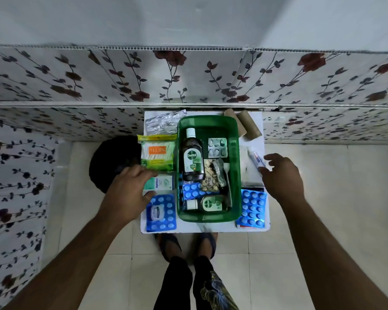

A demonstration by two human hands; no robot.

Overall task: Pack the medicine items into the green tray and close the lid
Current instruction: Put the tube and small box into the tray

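Note:
The green tray (235,157) sits mid-table, holding a large Dettol bottle (192,156), a small Dettol bottle (208,204), a silver blister (217,147), a tan pill strip (210,176) and a blue blister (192,191). My left hand (128,189) hovers open over the white-green Optilox box (160,183), below the Tulips swab pack (157,153). My right hand (280,175) is open, fingertips at the white ointment tube (254,157). Blue blister sheets lie at the front left (166,217) and front right (253,208); a small round tin (156,212) rests on the left one.
The small white table (199,228) stands against a floral-covered wall. Clear blister strips (162,124) lie at the back left, two cardboard tubes (248,126) at the back right. A dark round object (112,159) sits on the floor left of the table. My feet (186,242) are below the table's front edge.

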